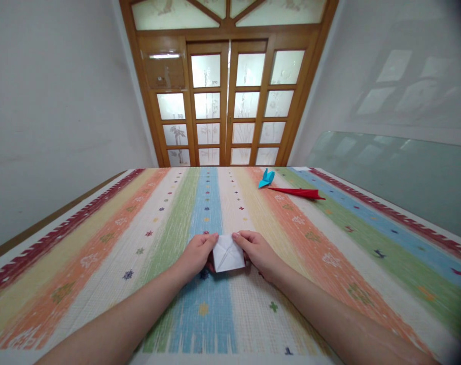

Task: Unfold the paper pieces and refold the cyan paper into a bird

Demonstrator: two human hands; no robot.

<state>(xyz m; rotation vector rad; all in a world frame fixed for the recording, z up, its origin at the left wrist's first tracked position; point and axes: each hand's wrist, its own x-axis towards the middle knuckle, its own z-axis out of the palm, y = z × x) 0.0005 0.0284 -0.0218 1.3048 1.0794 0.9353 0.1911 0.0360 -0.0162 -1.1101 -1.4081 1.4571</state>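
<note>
A small folded square of white paper (229,255) is held up between my two hands, just above the striped tablecloth. Creases run across its face, one of them diagonal. My left hand (200,255) pinches its left edge, thumb on top near the upper left corner. On the other side, my right hand (256,252) grips the upper right corner, its thumb also on the front face. The fingers behind the paper are mostly hidden.
Farther back to the right lie a blue folded paper figure (267,178) and a red paper plane (298,193), close together. The striped tablecloth (177,233) covers the table. Wooden doors with glass panes (229,96) stand beyond, with walls on both sides.
</note>
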